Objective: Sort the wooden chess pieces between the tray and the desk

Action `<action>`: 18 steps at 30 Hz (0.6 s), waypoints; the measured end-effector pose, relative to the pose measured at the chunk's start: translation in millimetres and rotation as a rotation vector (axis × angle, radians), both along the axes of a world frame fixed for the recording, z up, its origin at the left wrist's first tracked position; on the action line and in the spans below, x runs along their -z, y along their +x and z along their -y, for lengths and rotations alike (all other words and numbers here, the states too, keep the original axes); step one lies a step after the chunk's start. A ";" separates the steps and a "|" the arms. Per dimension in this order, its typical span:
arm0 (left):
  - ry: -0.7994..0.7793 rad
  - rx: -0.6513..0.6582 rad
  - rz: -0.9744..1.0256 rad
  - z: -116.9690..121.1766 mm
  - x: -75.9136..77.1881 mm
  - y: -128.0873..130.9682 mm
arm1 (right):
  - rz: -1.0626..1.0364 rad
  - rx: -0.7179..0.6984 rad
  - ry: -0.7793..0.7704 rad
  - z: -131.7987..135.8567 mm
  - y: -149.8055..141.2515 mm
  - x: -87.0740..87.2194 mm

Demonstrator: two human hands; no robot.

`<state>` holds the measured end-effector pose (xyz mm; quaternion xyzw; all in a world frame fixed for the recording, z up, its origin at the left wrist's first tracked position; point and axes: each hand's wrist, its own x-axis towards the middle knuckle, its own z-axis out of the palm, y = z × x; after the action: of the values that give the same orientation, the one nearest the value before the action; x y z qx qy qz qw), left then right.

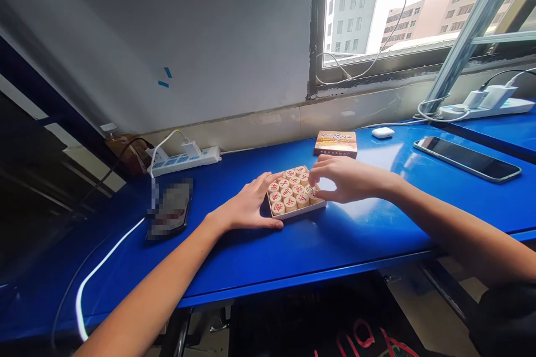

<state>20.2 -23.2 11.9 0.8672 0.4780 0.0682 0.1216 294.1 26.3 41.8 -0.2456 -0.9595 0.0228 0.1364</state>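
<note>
A shallow white box lies on the blue desk, filled with rows of round wooden Chinese chess pieces marked in red characters. My left hand is around the box's left end, thumb along the near edge and fingers at the far side. At the box's right end, my right hand has thumb and curled fingers closed about a chess piece with a dark character. That hand partly hides the pieces in the right corner. Behind it lies the printed box lid.
A phone and a white earbud case lie to the right. Another phone, partly blurred out, lies left beside a white cable. Power strips stand along the wall. The desk's front edge runs below my hands.
</note>
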 end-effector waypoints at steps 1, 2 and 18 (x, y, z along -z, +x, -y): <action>-0.001 -0.003 0.001 0.0 0.0 0.0 | 0.014 -0.030 -0.014 3.1 -2.2 1.3; -0.002 -0.004 0.000 -0.2 0.0 0.0 | 0.025 -0.047 -0.027 5.0 -3.7 2.5; -0.009 0.000 -0.022 0.9 -1.1 -0.7 | -0.134 0.079 0.052 -19.0 19.0 -9.3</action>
<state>19.6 -24.1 13.1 0.8673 0.4798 0.0563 0.1200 313.0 45.3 51.1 -0.2774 -0.9381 0.0087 0.2073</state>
